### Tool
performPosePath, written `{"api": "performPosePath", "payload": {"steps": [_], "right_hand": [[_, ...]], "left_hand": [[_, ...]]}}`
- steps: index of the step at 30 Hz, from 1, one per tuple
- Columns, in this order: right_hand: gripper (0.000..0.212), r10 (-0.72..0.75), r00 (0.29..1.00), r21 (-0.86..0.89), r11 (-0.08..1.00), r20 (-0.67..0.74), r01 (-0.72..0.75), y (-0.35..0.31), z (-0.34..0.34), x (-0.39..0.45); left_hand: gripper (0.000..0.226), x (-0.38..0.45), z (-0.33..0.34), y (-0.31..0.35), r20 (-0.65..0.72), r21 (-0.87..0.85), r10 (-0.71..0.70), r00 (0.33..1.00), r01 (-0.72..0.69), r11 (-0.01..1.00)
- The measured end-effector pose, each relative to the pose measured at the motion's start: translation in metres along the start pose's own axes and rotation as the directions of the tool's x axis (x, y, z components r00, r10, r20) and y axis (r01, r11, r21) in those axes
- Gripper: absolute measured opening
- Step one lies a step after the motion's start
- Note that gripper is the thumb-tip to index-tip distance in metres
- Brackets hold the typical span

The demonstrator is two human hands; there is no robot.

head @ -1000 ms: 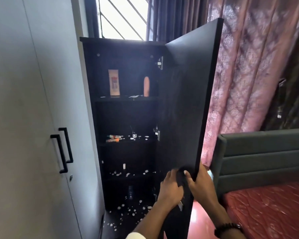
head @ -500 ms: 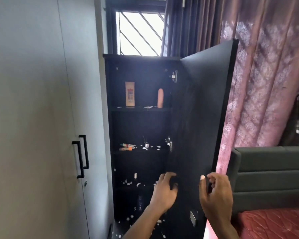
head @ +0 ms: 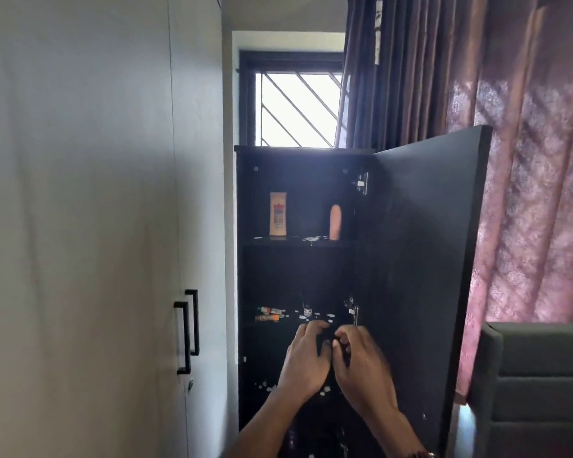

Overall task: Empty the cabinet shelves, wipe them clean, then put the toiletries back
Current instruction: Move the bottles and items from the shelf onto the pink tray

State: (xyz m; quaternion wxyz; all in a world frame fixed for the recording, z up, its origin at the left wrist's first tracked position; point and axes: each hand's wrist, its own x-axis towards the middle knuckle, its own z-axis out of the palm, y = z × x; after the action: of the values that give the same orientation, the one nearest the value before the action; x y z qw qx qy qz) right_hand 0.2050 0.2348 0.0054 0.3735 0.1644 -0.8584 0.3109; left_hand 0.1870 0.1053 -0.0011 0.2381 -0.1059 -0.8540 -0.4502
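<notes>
The tall black cabinet point(head: 240, 276) stands with its door point(head: 420, 259) swung open to the right. On its top shelf are an orange lotion bottle point(head: 278, 213) and a peach bottle point(head: 335, 222). The second shelf holds small tubes point(head: 268, 314), a tiny bottle point(head: 307, 311) and white specks. My left hand point(head: 303, 361) and my right hand point(head: 361, 368) meet in front of the third shelf. Both grip a small dark thing point(head: 325, 345), which looks like a cloth. More white specks point(head: 265, 387) lie on the lower shelf.
A white wardrobe with black handles point(head: 187, 332) fills the left side. A barred window point(head: 298, 110) is behind the cabinet. Pink curtains point(head: 526, 193) hang to the right of the door, above a grey bed headboard point(head: 536, 375).
My right hand let go of the door's edge and came across to my left hand. Both hands rose to the third shelf, and the view tilted upward.
</notes>
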Motion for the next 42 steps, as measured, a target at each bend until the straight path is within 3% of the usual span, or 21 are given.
{"api": "performPosePath", "payload": {"steps": [14,18,23,25,33,38,42], "right_hand": [[0.030,-0.009,1.000,0.050,0.999,0.013,0.009,0.030,0.071,0.139],[0.030,0.026,0.996,0.122,0.992,-0.081,-0.016,0.038,0.081,0.214],[0.042,0.162,0.953,0.236,0.966,-0.254,-0.101,0.046,0.079,0.313],[0.047,0.227,0.946,0.274,0.948,-0.231,-0.161,0.050,0.079,0.338],[0.065,0.315,0.945,0.128,0.944,-0.084,-0.303,0.067,0.101,0.376],[0.041,0.374,0.926,0.011,0.927,-0.051,-0.374,0.071,0.110,0.382],[0.039,0.371,0.924,0.076,0.928,-0.089,-0.365,0.064,0.102,0.389]], "left_hand": [[0.030,0.133,-0.019,-0.021,-0.120,0.112,0.031,0.992,-0.017,0.994],[0.031,0.203,-0.033,-0.016,-0.180,0.112,0.052,0.982,-0.032,0.993],[0.030,0.289,-0.051,0.001,-0.305,-0.055,0.018,0.952,-0.037,0.998],[0.031,0.311,-0.062,0.007,-0.339,-0.086,0.004,0.941,-0.035,0.996],[0.049,0.359,-0.118,-0.011,-0.514,-0.059,-0.066,0.855,0.042,0.997],[0.073,0.376,-0.124,-0.036,-0.401,-0.135,-0.213,0.891,0.173,0.976],[0.057,0.390,-0.120,-0.050,-0.288,-0.161,-0.212,0.934,0.171,0.972]]}}
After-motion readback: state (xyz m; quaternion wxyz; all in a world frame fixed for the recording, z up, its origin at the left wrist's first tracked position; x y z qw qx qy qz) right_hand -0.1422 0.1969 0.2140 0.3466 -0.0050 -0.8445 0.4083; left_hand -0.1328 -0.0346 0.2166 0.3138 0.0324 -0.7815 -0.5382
